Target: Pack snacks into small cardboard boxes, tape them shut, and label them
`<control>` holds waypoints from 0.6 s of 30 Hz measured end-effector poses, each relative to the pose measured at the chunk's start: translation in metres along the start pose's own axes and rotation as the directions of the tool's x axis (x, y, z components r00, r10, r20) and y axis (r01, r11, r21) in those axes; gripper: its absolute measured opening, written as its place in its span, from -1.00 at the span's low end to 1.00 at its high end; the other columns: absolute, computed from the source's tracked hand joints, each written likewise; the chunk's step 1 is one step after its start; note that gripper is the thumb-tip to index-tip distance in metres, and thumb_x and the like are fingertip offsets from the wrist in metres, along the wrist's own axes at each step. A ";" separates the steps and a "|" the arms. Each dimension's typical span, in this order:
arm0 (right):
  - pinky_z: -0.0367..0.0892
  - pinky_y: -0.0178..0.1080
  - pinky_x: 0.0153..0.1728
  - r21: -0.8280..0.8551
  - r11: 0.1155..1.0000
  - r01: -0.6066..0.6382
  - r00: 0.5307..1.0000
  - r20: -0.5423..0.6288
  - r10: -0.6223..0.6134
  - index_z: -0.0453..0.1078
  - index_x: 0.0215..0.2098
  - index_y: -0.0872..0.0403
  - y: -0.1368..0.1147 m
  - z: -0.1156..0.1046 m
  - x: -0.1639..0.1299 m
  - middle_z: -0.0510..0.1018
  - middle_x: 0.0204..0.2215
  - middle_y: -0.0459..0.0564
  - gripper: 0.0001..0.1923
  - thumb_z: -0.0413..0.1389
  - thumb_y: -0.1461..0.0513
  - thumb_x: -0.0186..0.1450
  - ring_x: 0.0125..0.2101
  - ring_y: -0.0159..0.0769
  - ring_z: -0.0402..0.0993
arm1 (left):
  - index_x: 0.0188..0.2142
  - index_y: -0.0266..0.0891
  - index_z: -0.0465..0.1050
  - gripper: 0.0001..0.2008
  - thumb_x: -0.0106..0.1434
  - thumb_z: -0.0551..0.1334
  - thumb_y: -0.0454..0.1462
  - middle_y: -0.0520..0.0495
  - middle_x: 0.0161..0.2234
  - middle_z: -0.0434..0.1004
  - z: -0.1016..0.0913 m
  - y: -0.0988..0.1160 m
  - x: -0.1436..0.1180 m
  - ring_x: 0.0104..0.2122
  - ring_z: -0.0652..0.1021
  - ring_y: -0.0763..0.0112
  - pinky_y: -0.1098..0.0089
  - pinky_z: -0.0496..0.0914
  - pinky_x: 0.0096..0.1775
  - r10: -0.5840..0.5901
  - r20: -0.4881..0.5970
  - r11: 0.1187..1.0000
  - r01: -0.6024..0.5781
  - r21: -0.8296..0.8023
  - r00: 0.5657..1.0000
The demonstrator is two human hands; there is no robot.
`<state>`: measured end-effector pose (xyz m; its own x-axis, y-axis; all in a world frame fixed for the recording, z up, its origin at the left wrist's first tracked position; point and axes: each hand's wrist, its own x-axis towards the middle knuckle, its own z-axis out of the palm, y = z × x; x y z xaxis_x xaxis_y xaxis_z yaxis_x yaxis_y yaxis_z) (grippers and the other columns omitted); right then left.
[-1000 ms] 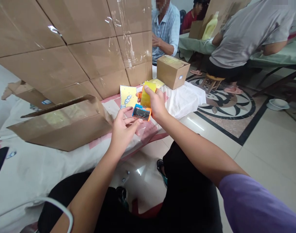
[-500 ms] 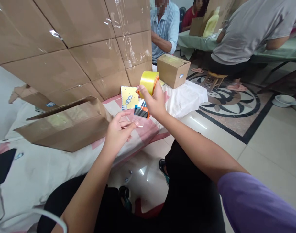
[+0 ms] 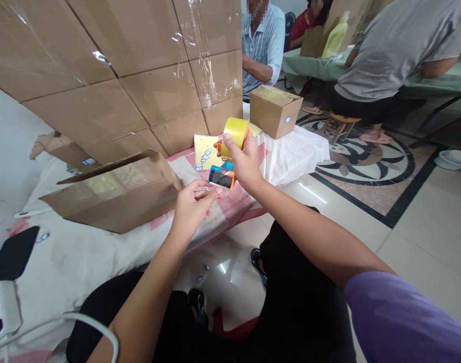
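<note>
My right hand is wrapped round a tape dispenser with an orange and blue frame, held above the cloth-covered table. A thick roll of yellowish clear tape sits on it, partly hidden by my thumb and fingers. The dispenser's dark front end points down towards my left hand. There my thumb and forefinger pinch together at its lower edge, apparently on the loose end of the clear tape. Left of this hand a cardboard box lies on the table, with clear tape along it and a flap standing out.
Stacked cardboard boxes rise behind my hands. A yellow printed sheet and a smaller box lie on the table. A white cable crosses at lower left. Co-workers sit beyond, one on a wooden stool.
My left fingers and the dispenser's front end have come together, where a small gap showed before. The dispenser has tilted a little and sits slightly lower. The whole view has shifted slightly.
</note>
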<state>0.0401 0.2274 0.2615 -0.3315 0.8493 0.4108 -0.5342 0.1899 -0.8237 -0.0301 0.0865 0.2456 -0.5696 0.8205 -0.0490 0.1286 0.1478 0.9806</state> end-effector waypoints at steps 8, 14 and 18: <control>0.47 -0.28 -0.39 0.060 0.988 -0.145 0.988 -0.048 0.148 0.24 -0.26 -0.02 -0.013 0.002 -0.004 0.54 -0.42 -0.12 -0.59 0.24 -0.09 0.24 -0.33 -0.30 0.58 | -0.40 -0.24 0.42 -0.65 0.02 0.43 -0.05 -0.11 -0.39 0.66 0.000 0.002 0.002 -0.70 0.33 0.59 0.52 0.20 -0.69 0.050 0.038 0.999 -0.049 -0.018 0.998; 0.47 -0.29 -0.42 0.096 0.977 -0.190 0.978 -0.066 0.197 0.23 -0.28 0.01 -0.009 -0.001 -0.004 0.52 -0.48 -0.11 -0.57 0.24 -0.10 0.24 -0.41 -0.31 0.55 | -0.42 -0.22 0.41 -0.70 0.08 0.40 -0.07 -0.07 -0.41 0.65 -0.004 -0.003 0.005 -0.72 0.24 0.63 0.52 0.13 -0.70 0.100 0.065 0.995 -0.099 -0.010 0.993; 0.49 -0.27 -0.41 0.111 0.975 -0.193 0.977 -0.069 0.202 0.24 -0.30 0.02 -0.007 -0.001 -0.003 0.52 -0.49 -0.10 -0.57 0.23 -0.11 0.24 -0.40 -0.29 0.55 | -0.41 -0.21 0.40 -0.73 0.10 0.40 -0.11 -0.03 -0.42 0.64 -0.006 -0.003 0.006 -0.71 0.24 0.62 0.53 0.10 -0.71 0.127 0.100 0.992 -0.128 0.000 0.987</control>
<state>0.0460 0.2239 0.2652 -0.3783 0.9019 0.2084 -0.5432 -0.0340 -0.8389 -0.0382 0.0875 0.2430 -0.4648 0.8836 0.0572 0.2003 0.0419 0.9788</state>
